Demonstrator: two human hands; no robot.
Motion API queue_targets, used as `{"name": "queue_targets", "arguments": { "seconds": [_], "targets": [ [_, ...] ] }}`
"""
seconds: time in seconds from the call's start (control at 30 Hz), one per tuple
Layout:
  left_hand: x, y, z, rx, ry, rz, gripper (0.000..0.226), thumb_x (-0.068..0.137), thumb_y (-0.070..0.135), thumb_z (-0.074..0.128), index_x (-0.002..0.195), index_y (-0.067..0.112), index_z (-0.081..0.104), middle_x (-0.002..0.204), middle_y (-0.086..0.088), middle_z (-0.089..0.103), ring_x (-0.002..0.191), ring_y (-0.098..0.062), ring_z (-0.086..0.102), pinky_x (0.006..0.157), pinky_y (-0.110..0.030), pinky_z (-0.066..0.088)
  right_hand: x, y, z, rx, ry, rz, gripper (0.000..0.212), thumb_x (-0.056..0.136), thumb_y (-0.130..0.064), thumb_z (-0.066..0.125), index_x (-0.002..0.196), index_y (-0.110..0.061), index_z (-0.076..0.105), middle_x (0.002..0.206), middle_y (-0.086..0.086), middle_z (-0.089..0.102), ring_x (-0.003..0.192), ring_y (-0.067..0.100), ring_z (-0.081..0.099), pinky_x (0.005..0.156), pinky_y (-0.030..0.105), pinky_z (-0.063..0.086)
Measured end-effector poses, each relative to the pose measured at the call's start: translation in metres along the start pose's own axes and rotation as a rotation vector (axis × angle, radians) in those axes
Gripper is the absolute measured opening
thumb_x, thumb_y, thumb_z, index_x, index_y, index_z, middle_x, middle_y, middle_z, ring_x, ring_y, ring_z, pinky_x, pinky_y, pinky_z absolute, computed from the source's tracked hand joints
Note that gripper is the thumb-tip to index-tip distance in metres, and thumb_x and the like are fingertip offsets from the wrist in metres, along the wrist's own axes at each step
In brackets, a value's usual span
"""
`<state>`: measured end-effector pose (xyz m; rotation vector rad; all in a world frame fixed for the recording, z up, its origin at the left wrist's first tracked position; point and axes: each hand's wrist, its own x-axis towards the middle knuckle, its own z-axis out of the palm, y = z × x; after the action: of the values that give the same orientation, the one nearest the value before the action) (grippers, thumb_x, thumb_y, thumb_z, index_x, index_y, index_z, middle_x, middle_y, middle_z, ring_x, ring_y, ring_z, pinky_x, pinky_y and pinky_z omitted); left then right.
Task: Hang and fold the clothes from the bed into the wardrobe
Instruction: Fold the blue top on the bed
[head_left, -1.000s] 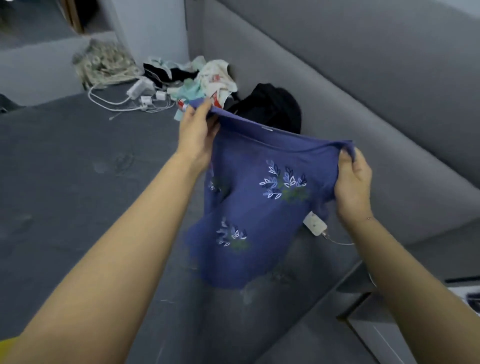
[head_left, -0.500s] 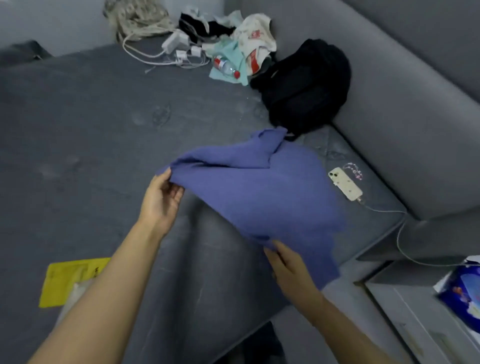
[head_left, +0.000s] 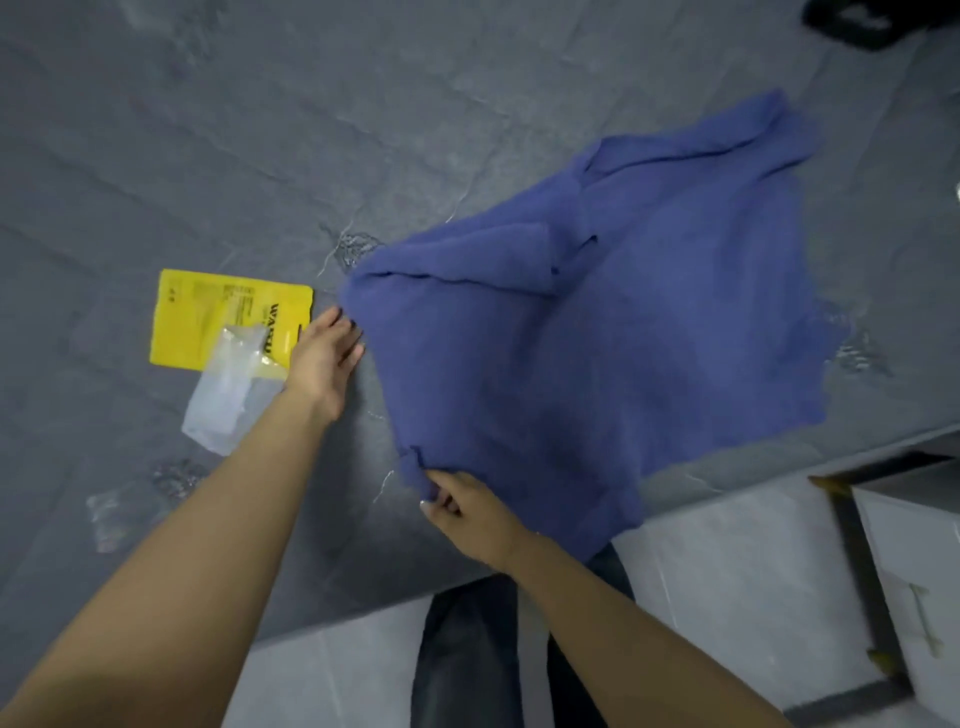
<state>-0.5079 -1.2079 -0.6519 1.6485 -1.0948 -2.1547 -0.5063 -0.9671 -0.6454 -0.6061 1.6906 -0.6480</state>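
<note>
A blue garment (head_left: 613, 332) lies spread face down on the grey bed (head_left: 260, 130), its near part still a little lifted. My left hand (head_left: 324, 353) is at the garment's left corner, fingers at the cloth edge; whether they pinch it is hard to tell. My right hand (head_left: 462, 506) pinches the near corner of the blue garment just above the bed's front edge. The wardrobe is out of view.
A yellow packet (head_left: 208, 312) and a clear plastic bag (head_left: 228, 395) lie on the bed left of my left hand. A black item (head_left: 878, 21) sits at the top right. A white bedside cabinet (head_left: 914, 561) stands at the right. My legs stand against the bed's front edge.
The blue garment has come down from being held up in the air to lying spread on the bed. Both hands lowered with it, and my view tipped downward.
</note>
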Motion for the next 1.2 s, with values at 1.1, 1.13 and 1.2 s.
{"name": "queue_targets", "arguments": {
  "seconds": [1.1, 1.13, 1.2],
  "targets": [
    [-0.241, -0.235, 0.097, 0.172, 0.573, -0.101, 0.03, 0.096, 0.02, 0.061, 0.117, -0.001, 0.061, 0.115, -0.016, 0.066, 0.105, -0.033, 0.063, 0.092, -0.05, 0.051, -0.133, 0.213, -0.314, 1.141, 0.708, 0.319, 0.042, 0.103, -0.021, 0.042, 0.145, -0.028, 0.041, 0.083, -0.023, 0.071, 0.084, 0.004, 0.064, 0.064, 0.022, 0.058],
    [-0.245, -0.234, 0.098, 0.111, 0.56, -0.158, 0.027, 0.095, 0.019, 0.062, 0.113, -0.001, 0.061, 0.11, -0.017, 0.068, 0.099, -0.033, 0.065, 0.089, -0.049, 0.053, -0.137, 0.217, -0.314, 1.141, 0.717, 0.369, 0.041, 0.103, -0.022, 0.044, 0.143, -0.026, 0.043, 0.078, -0.021, 0.072, 0.08, 0.004, 0.064, 0.064, 0.023, 0.057],
    [-0.251, -0.228, 0.098, -0.054, 0.548, -0.247, 0.017, 0.095, 0.014, 0.061, 0.108, 0.002, 0.062, 0.094, -0.011, 0.071, 0.082, -0.027, 0.067, 0.079, -0.041, 0.057, -0.142, 0.224, -0.316, 1.189, 0.757, 0.456, 0.035, 0.101, -0.022, 0.048, 0.136, -0.02, 0.05, 0.088, -0.012, 0.073, 0.078, 0.007, 0.061, 0.078, 0.023, 0.056]
  ]
}}
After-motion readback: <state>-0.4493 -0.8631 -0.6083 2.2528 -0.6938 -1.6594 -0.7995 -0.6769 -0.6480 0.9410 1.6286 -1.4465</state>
